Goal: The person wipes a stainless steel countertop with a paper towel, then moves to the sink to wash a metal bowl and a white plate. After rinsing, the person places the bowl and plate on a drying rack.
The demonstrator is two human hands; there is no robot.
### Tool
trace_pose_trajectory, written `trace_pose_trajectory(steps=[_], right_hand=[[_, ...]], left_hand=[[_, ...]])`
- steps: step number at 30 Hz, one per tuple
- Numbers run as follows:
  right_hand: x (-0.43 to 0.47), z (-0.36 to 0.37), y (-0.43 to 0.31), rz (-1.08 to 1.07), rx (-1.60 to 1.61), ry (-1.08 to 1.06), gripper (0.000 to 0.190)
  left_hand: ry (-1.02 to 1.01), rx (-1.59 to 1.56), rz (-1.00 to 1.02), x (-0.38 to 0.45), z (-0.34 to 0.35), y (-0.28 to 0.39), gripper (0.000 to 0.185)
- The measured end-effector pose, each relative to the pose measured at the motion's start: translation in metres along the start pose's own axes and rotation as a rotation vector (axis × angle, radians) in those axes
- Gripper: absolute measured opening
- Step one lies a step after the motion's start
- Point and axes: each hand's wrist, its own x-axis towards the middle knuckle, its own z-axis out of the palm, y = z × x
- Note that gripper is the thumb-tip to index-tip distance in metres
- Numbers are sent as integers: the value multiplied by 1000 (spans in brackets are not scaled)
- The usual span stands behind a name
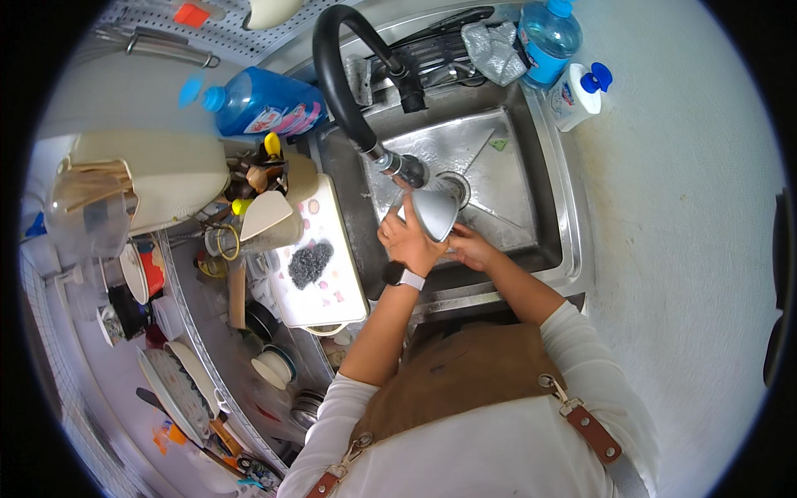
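Observation:
A light grey bowl point(436, 213) is tilted on its side under the black kitchen faucet point(408, 169), over the stainless steel sink point(510, 205). Around its left side, my left hand point(412, 239) grips it; a watch is on that wrist. My right hand point(471, 246) is at the bowl's lower edge, its fingers partly hidden behind the bowl and the left hand. Water seems to run from the faucet head near the drain point(456, 187). A small green scrap point(498, 144) lies on the sink floor.
Left of the sink, a dark wire scouring pad point(310, 264) lies on a white tray point(348, 274). A blue detergent bottle point(268, 103) and a utensil holder point(302, 177) stand behind it. A white pump bottle point(574, 99) and a clear blue-labelled bottle point(548, 46) stand at the back right.

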Motion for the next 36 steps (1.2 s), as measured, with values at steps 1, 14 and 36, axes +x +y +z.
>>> trace_pose_trajectory(steps=[1,14,36], right_hand=[[3,2,1,-3,13,3,61],[-1,-22,-43,-312,-705,540,17],[-137,52,-175,-1078,-1765,40,50]], left_hand=[[-10,-27,0,0,1,-3,113],[-317,-1147,-873,-22,93,-66,96],[-837,-2187,-578,43,-21,56,48]])
